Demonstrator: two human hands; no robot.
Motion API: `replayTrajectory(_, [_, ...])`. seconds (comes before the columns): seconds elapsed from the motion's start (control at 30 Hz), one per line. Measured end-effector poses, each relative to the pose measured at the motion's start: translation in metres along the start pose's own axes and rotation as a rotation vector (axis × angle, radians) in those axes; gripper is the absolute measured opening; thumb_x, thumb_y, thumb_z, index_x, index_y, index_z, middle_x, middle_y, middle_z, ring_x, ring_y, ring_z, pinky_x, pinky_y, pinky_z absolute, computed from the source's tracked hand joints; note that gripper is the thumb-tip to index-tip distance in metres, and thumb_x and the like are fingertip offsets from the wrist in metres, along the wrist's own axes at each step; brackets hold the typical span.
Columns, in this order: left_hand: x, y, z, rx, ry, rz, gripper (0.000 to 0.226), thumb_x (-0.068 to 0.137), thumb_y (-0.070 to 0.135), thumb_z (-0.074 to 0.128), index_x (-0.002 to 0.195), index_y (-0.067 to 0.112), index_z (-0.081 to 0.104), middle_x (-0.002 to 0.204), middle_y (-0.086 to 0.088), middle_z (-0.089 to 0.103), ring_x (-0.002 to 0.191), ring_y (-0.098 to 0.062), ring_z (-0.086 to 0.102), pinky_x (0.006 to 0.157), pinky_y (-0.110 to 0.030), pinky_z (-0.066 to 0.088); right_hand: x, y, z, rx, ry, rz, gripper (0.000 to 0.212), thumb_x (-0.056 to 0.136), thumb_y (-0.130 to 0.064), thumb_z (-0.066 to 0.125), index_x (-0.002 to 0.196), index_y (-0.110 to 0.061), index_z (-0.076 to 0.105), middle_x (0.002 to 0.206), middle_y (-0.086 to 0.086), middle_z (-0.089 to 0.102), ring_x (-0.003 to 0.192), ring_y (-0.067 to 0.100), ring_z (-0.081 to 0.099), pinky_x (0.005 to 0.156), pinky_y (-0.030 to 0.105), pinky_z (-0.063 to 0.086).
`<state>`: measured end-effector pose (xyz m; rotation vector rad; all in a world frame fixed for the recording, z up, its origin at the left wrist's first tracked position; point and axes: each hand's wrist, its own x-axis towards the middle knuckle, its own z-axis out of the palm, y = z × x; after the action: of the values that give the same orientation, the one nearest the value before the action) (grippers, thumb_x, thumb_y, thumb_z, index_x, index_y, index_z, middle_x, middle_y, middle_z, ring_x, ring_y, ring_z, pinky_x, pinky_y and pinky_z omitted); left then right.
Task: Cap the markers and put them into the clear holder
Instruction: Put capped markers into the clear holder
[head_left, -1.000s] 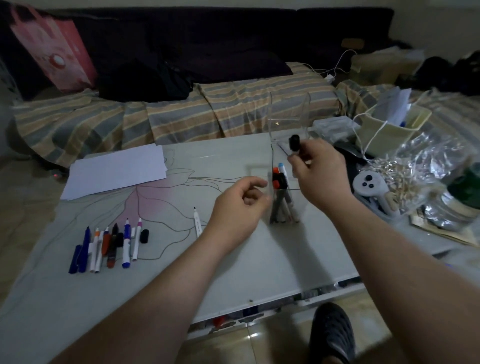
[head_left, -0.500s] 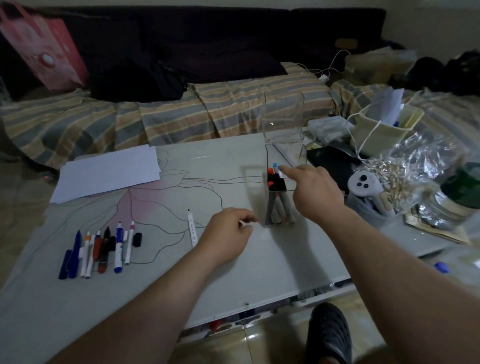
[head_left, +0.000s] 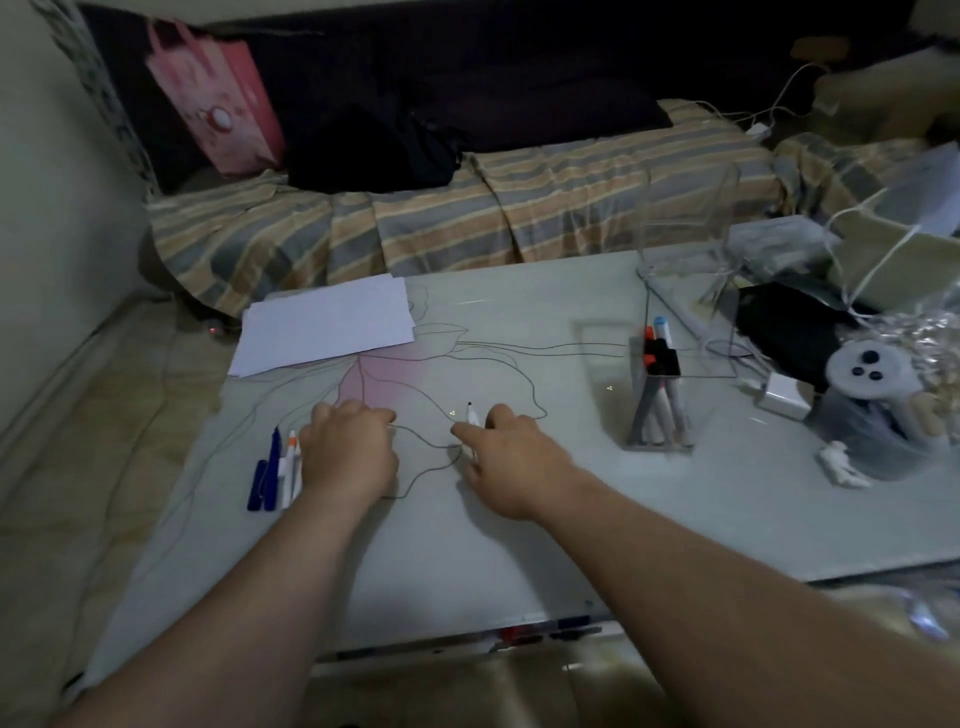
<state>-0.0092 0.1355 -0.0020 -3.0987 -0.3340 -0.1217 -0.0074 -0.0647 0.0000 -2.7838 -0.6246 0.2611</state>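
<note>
The clear holder (head_left: 657, 415) stands on the right of the table (head_left: 519, 561) with several capped markers in it. My right hand (head_left: 506, 460) lies at the table's middle, its fingers closed around an uncapped white marker (head_left: 471, 415) whose black tip sticks out past them. My left hand (head_left: 348, 452) is lowered palm down over a row of markers (head_left: 280, 467) at the left. It hides most of the row, and only blue and white-orange ones show beside it. Its fingertips are hidden, so what they hold is unclear.
White paper sheets (head_left: 327, 322) lie at the back left. A second, empty clear holder (head_left: 685, 218) stands at the back right. A white charger (head_left: 782, 392), a white controller (head_left: 862, 371), a small figurine (head_left: 841, 462) and bags crowd the right edge. A striped sofa (head_left: 467, 218) runs behind.
My right hand left the holder and came left to the loose white marker. My left hand moved left onto the marker row. The view swung left.
</note>
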Motion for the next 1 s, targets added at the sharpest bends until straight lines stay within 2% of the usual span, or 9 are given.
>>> replayTrajectory(0.1, [-0.003,-0.004,0.009,0.023,0.004,0.052,0.036,0.091,0.018,0.058,0.12,0.037,0.069,0.118,0.0,0.068,0.109,-0.03,0.052,0.08,-0.035,0.04,0.008,-0.005,0.012,-0.019,-0.018,0.039,0.037,0.1,-0.04,0.047,0.134,-0.026,0.054,0.132,0.011,0.041,0.118,0.039,0.045,0.094,0.045,0.046])
replayTrajectory(0.2, [-0.004,-0.003,0.017,-0.117,-0.075,0.106,0.033,0.079,0.002,0.061,0.092,0.029,0.073,0.101,-0.006,0.068,0.1,-0.031,0.065,0.075,-0.032,0.05,0.011,0.0,0.019,-0.054,-0.048,0.066,0.035,0.1,-0.036,0.05,0.127,-0.017,0.061,0.133,0.013,0.045,0.116,0.041,0.049,0.092,0.043,0.045])
replayTrajectory(0.33, [-0.009,0.012,0.019,-0.392,-0.155,0.164,0.03,0.088,0.016,0.063,0.112,0.03,0.075,0.114,0.004,0.069,0.103,-0.018,0.066,0.092,-0.032,0.054,0.01,0.016,0.02,-0.059,-0.026,0.117,0.035,0.098,-0.022,0.05,0.132,-0.017,0.057,0.123,0.01,0.048,0.111,0.039,0.055,0.086,0.043,0.049])
replayTrajectory(0.4, [-0.011,0.017,0.018,-0.513,-0.205,0.192,0.031,0.085,0.021,0.068,0.112,0.035,0.074,0.112,0.007,0.07,0.097,-0.01,0.065,0.089,-0.027,0.052,0.009,0.023,0.018,-0.065,-0.041,0.125,0.052,0.098,-0.017,0.047,0.149,-0.022,0.043,0.122,0.011,0.049,0.11,0.04,0.058,0.087,0.043,0.05])
replayTrajectory(0.47, [-0.012,0.019,0.013,-0.535,-0.251,0.22,0.034,0.08,0.024,0.076,0.111,0.038,0.074,0.106,0.007,0.066,0.092,-0.008,0.063,0.086,-0.027,0.052,0.008,0.027,0.015,-0.07,-0.053,0.13,0.059,0.099,-0.015,0.043,0.156,-0.025,0.034,0.124,0.013,0.05,0.111,0.04,0.059,0.09,0.044,0.05])
replayTrajectory(0.57, [-0.01,0.018,0.01,-0.441,-0.262,0.259,0.041,0.077,0.022,0.082,0.114,0.037,0.073,0.107,0.003,0.054,0.092,-0.015,0.059,0.088,-0.03,0.051,0.002,0.031,0.009,-0.045,-0.049,0.136,0.044,0.098,-0.014,0.04,0.141,-0.02,0.047,0.121,0.017,0.052,0.109,0.042,0.06,0.089,0.043,0.049])
replayTrajectory(0.67, [-0.01,0.02,0.017,-0.402,-0.295,0.269,0.042,0.08,0.015,0.079,0.118,0.034,0.074,0.111,0.0,0.058,0.098,-0.02,0.063,0.09,-0.028,0.051,-0.007,0.03,0.002,-0.03,-0.045,0.142,0.025,0.099,-0.015,0.041,0.123,-0.015,0.046,0.115,0.017,0.055,0.105,0.041,0.06,0.079,0.039,0.044])
replayTrajectory(0.8, [-0.012,0.026,0.022,-0.436,-0.269,0.222,0.027,0.084,0.024,0.077,0.11,0.032,0.074,0.105,0.0,0.063,0.098,-0.02,0.063,0.081,-0.029,0.048,-0.014,0.03,-0.006,0.039,-0.067,0.163,0.027,0.094,-0.01,0.043,0.121,-0.012,0.04,0.113,0.019,0.058,0.098,0.037,0.057,0.074,0.037,0.039])
replayTrajectory(1.0, [-0.012,0.039,0.018,-0.943,-0.217,0.124,0.021,0.093,0.015,0.065,0.103,0.03,0.076,0.094,0.014,0.075,0.084,-0.001,0.068,0.076,-0.017,0.052,-0.019,0.041,-0.027,0.236,-0.036,0.292,0.03,0.088,-0.006,0.052,0.112,-0.011,0.035,0.095,0.015,0.054,0.082,0.03,0.051,0.065,0.036,0.039])
